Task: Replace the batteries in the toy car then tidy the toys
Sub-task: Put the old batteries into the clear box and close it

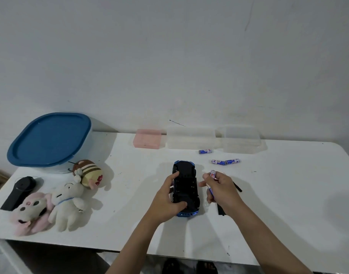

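The battery step is in hand. The toy car (pixel 186 187) lies upside down on the table (pixel 278 194), and the left hand (pixel 167 200) grips it, with the thumb on its near end and the fingers curled over its side. Just to the right of the car, the right hand (pixel 219 186) pinches one battery (pixel 212 173) at its fingertips, with something thin in the palm. Three more batteries (pixel 225 162) lie beyond this hand. Next, I think, the battery must go into the open compartment with the correct polarity.
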`<state>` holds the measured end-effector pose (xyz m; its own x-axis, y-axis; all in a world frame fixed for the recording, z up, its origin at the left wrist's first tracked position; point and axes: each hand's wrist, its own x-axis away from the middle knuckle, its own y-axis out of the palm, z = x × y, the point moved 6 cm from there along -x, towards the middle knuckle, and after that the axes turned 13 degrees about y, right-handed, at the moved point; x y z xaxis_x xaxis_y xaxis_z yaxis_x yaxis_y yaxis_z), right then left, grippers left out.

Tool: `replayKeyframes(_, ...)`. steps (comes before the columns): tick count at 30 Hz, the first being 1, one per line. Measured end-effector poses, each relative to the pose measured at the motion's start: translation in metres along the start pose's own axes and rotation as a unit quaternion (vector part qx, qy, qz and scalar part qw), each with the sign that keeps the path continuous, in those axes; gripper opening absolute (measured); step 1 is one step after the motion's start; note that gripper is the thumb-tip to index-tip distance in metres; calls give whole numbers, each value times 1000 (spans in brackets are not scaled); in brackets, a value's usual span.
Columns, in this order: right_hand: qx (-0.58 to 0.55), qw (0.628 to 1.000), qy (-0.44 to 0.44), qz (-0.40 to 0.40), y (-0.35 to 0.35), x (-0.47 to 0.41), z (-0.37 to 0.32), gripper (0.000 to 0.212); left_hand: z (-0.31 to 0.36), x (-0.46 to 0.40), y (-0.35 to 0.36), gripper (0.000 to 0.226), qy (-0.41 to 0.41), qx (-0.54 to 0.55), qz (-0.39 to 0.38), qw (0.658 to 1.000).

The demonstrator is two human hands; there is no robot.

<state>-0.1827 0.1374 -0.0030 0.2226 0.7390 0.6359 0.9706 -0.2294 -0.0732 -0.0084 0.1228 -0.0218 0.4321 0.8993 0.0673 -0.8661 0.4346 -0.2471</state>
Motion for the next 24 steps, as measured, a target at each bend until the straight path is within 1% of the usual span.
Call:
replayKeyframes(2,-83,996,26,-16,0,-1,1,19,-3,-2,-2,78,-16,-21,-11,1000)
replayKeyframes(4,-135,990,34,-26,-2,-3,1,24,-7,-4,-6,85,-22,-67,-18,997)
replayKeyframes(7,-157,987,38,-17,-9,-7,-1,35,-5,-8,-9,91,-28,-134,-42,990)
replayKeyframes(9,-152,988,34,4,-17,-11,-2,40,1,-9,-9,86,-21,-154,-36,987)
replayKeyframes(10,-144,989,29,18,-21,-13,-2,40,6,-11,-11,81,-10,-164,-18,986)
replayKeyframes(14,-78,993,-24,85,-48,-18,-16,34,36,-30,-17,57,56,-195,120,972)
replayKeyframes(16,-30,990,-70,115,-70,-21,-28,37,53,-48,-10,53,96,-187,161,964)
replayKeyframes(17,-10,987,-92,130,-83,-24,-34,37,61,-60,-2,52,118,-182,166,962)
replayKeyframes(19,58,974,-137,173,-112,-31,-48,28,72,-88,21,53,153,-186,151,959)
replayKeyframes(21,139,951,-176,213,-138,-41,-62,14,79,-117,49,54,179,-192,112,959)
replayKeyframes(22,169,940,-192,227,-150,-47,-68,11,81,-131,63,55,192,-196,87,958)
replayKeyframes(24,233,916,-213,247,-170,-61,-77,14,80,-157,88,58,220,-225,42,948)
